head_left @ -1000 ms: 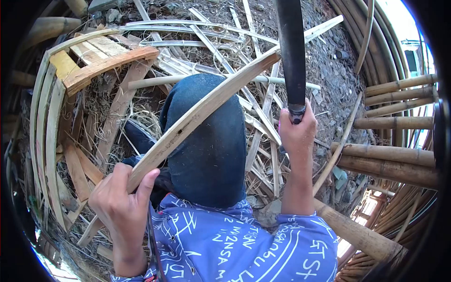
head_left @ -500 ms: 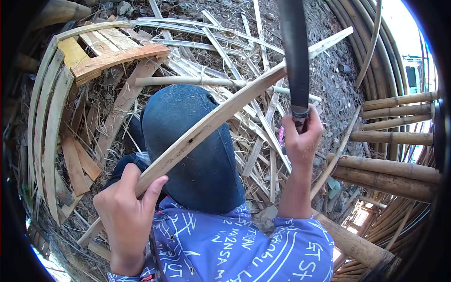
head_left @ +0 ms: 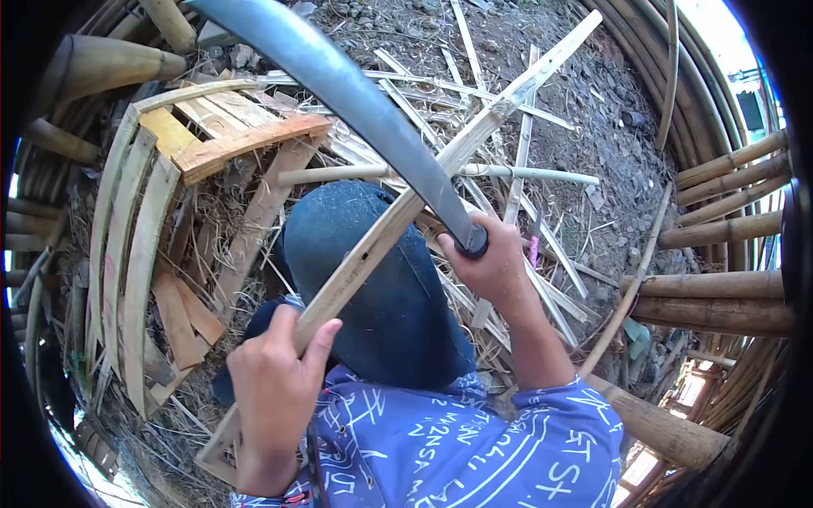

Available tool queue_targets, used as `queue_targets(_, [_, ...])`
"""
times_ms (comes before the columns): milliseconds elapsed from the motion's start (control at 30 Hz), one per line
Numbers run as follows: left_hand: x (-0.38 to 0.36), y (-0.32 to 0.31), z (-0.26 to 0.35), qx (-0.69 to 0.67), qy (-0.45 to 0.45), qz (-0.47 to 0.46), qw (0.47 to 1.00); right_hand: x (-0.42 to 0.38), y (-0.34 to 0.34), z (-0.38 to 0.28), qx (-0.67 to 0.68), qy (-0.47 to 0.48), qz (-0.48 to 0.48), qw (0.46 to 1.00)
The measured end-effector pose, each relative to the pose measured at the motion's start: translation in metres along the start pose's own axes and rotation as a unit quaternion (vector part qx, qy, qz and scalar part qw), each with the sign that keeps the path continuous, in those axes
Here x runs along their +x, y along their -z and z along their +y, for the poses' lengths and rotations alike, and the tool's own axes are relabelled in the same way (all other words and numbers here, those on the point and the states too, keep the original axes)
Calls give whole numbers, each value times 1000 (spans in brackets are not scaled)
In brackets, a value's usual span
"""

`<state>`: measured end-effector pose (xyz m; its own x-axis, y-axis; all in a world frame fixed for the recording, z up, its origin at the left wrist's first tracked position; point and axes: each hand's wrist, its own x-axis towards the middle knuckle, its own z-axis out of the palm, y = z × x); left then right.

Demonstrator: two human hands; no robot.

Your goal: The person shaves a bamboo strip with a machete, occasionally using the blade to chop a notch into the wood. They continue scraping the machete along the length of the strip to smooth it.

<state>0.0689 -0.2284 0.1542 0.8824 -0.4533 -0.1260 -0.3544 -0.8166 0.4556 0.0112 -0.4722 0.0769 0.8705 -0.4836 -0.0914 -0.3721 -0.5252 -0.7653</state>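
My left hand [head_left: 279, 372] is closed round the lower part of a long strip of split wood [head_left: 356, 262], thumb along its near side. The strip slants up and to the right past my bent knee [head_left: 339, 229], its pale far end near the top of the view. In my right hand [head_left: 491, 258] is the dark handle of a machete, fingers wrapped round it. The long curved machete blade [head_left: 356, 102] reaches up and to the left, crossing in front of the strip and hiding part of it.
A slatted wooden frame [head_left: 246, 144] stands at the left. Split strips [head_left: 517, 169] and curled shavings cover the ground ahead. A pink-handled tool [head_left: 533, 245] lies just beyond my right hand. Stacked bamboo poles [head_left: 711, 288] line the right side, and thick bamboo [head_left: 110, 68] stands at upper left.
The machete has swung from pointing straight up to lying across the strip toward the upper left. My right hand has moved left and down, while the left keeps its hold. The view has shifted.
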Motion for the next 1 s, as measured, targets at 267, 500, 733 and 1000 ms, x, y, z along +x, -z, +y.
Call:
queue_targets(267, [-2,-14,-4,32,-63,43,997,22,9,5,-42,55,-111,991])
queue_targets(500, [-4,-13,-2,-11,-42,33,999,56,18,14,-116,58,-79,988])
queue_targets(733, [-6,-6,1,14,-33,29,999,84,33,25,-133,-12,-37,990])
queue_targets(1000, [-8,-1,5,-6,-22,32,999,95,35,38,-162,30,11,986])
